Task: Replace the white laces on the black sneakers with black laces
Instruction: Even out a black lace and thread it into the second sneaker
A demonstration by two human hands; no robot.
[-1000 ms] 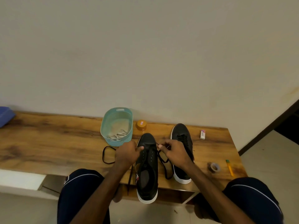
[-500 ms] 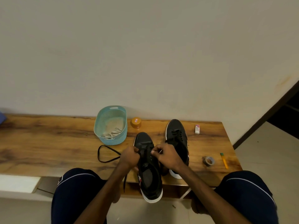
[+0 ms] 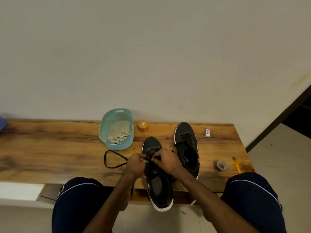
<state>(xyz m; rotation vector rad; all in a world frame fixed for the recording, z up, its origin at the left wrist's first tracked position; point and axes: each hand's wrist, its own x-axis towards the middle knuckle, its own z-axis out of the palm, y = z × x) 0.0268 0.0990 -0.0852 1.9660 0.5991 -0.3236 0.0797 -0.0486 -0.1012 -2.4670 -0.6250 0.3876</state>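
Two black sneakers stand on the wooden table (image 3: 50,148). The near sneaker (image 3: 158,187) overhangs the front edge, heel toward me. My left hand (image 3: 137,163) and my right hand (image 3: 165,161) meet over its eyelets, each pinching the black lace (image 3: 114,158). That lace loops out to the left on the table, and one end hangs down past the edge. The far sneaker (image 3: 186,145) on the right is laced in black. White laces (image 3: 120,137) lie in the teal basket (image 3: 107,130).
An orange-lidded jar (image 3: 142,126) stands behind the near sneaker. A white eraser (image 3: 208,132), a tape roll (image 3: 220,165) and a yellow pencil (image 3: 237,165) lie at the right end. My knees flank the table front. The wall rises behind the table.
Both hands have drawn together over the near sneaker's eyelets. The sneaker's heel has swung a little to the right. The lace loop on the left has shifted.
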